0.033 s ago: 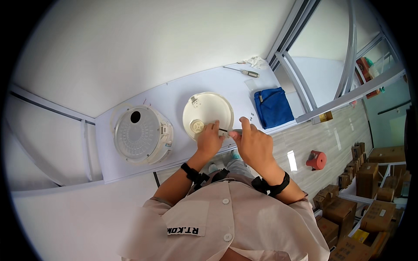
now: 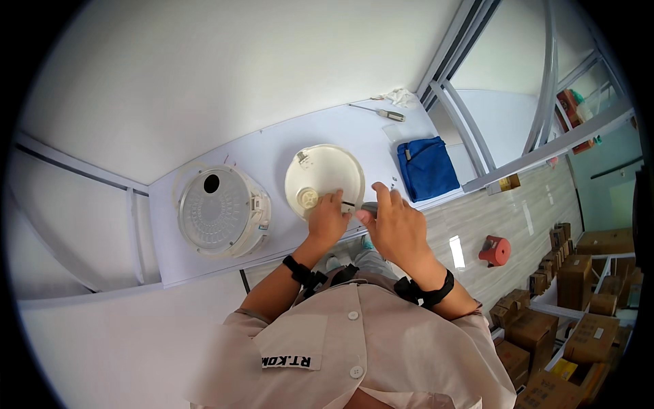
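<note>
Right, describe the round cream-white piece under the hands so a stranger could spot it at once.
On the white table, two round parts lie side by side. The cream-white disc is the right-hand one, between the grey-white ribbed housing and the folded blue cloth. Unlike the ribbed, holed housing, it is smooth, with a small round hub beside the left hand.

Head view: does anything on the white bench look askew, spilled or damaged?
Nothing stands out. The round white lid lies flat under both hands: the left hand rests on it, and the right hand holds a screwdriver to it. The cooker body, blue cloth and spare screwdriver lie apart, undisturbed.
</note>
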Available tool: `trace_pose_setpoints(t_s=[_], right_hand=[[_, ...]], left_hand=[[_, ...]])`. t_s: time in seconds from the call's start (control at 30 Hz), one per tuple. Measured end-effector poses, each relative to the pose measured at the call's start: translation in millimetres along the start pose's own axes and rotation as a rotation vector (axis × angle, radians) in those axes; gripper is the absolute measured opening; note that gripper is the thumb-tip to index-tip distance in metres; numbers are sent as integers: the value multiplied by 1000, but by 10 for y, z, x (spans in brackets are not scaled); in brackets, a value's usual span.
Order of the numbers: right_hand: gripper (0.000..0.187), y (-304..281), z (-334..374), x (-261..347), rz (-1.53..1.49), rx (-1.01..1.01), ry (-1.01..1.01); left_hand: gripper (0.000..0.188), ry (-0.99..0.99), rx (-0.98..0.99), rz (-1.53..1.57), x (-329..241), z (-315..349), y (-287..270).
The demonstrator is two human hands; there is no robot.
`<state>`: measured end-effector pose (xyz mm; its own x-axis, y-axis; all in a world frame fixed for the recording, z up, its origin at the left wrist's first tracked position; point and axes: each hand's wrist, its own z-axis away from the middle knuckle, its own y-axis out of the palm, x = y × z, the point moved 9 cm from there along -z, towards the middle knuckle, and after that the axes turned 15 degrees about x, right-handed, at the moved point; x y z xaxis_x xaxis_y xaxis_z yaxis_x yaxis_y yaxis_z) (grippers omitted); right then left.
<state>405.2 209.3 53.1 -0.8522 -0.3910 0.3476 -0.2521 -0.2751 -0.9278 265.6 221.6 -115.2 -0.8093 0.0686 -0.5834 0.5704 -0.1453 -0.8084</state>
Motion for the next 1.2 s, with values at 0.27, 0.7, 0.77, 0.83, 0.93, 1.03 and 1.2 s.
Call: trace_pose_setpoints(t_s=[0.27,0.7,0.77,0.83,0.93,1.03,1.2], right_hand=[[28,-95,42,135,64,-162,-203],[22,-224,71,104,-19,-209,-155],[22,-387,118,114,-76,-269,-160],[21,-476,141,74,-122,-326,-156],[20,-569,179,-18,-158,-407,-136],[21,-612,226,-76,-184,-463,-136],[22,-675,296,-164,-273,-524,-111]], left_hand=[[45,-11,-22,-7,16,4,-31],[37,-32,37,36,19,-40,-73],[38,-24,43,32,32,-44,-73],[41,-24,-6,22,26,-17,-118],[49,-59,-13,68,8,-15,-220],[57,-92,6,106,39,-18,-306],[59,-102,-31,131,111,-29,-365]])
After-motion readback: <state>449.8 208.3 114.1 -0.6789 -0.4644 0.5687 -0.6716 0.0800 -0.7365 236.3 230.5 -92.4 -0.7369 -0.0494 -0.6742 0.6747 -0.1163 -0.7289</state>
